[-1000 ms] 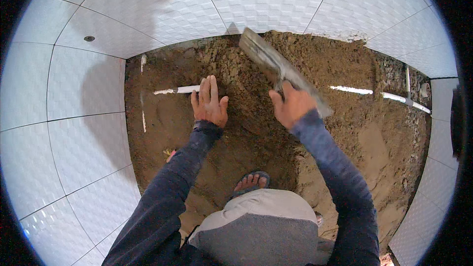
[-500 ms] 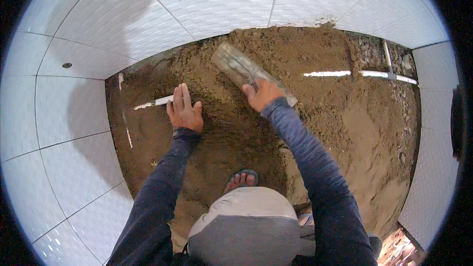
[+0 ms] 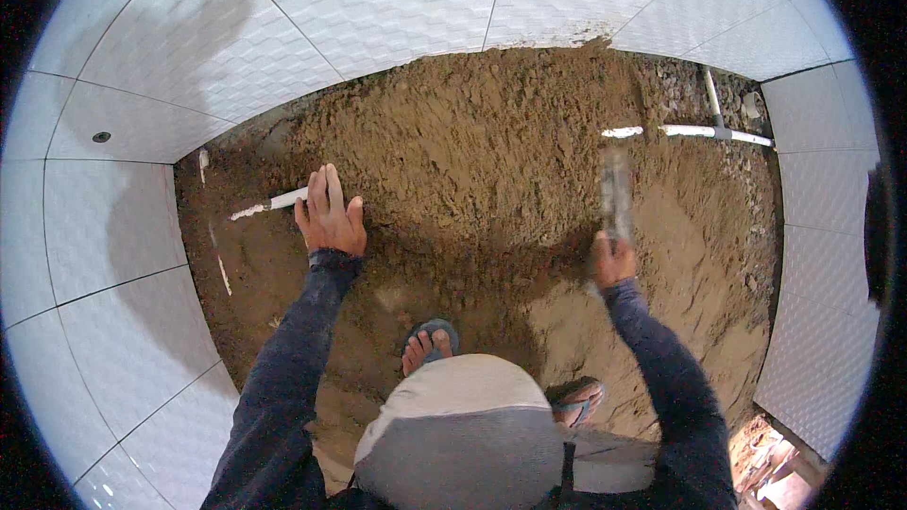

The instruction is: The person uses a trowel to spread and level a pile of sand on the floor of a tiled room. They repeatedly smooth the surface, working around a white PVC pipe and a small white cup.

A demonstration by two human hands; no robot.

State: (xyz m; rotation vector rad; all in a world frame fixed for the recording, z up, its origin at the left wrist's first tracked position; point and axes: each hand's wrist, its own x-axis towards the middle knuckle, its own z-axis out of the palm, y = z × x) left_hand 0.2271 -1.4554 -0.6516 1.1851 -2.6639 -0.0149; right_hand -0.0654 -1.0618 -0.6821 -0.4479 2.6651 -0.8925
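My right hand is closed on the handle of a long, flat rectangular trowel, blurred by motion. The blade points away from me over brown sand, its far end just short of a white pipe partly buried at the right. On the left, my left hand lies flat with fingers stretched out and thumb apart, holding nothing. Its fingers cover the near end of another white pipe that sticks out of the sand. Whether they press on the pipe or the sand, I cannot tell.
White textured tile walls close in the sand at the left, back and right. Gravel shows at the far right corner, beside an upright-running pipe branch. My sandalled feet stand on the sand close in front.
My right hand has swung right and nearer to me, turning the trowel from slanted to pointing away. Less of the right pipe's left end shows. My left hand stays by its pipe.
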